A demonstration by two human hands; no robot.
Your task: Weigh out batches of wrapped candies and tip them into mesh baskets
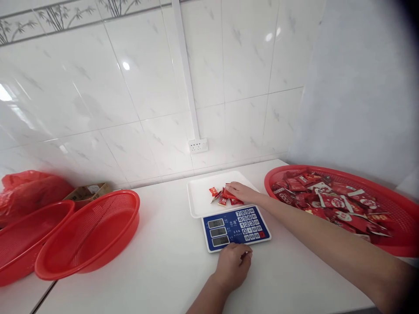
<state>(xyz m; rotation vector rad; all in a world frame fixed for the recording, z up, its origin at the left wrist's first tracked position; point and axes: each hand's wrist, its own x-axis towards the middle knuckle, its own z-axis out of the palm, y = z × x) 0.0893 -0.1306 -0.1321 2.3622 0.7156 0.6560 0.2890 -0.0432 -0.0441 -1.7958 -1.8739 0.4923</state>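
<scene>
My right hand [242, 192] is over the white weighing tray [198, 188], its fingers closed down on small red snack packets [222, 200]. Several of these packets lie loose together on the tray beside my fingertips. How many are under the hand is hidden. In front of the tray is the blue keypad and display panel of a digital scale [234, 227]; its digits are too faint to read. My left hand [233, 266] rests on the table at the scale's front edge, with fingers curled in and nothing visible in them.
A large red basket [281, 171] full of red and white packets stands on the right. Two red baskets, one an oval basket [131, 209], sit at the left, near a red plastic bag [32, 192] and a cardboard box [94, 191]. A wall socket [198, 145] is behind the scale.
</scene>
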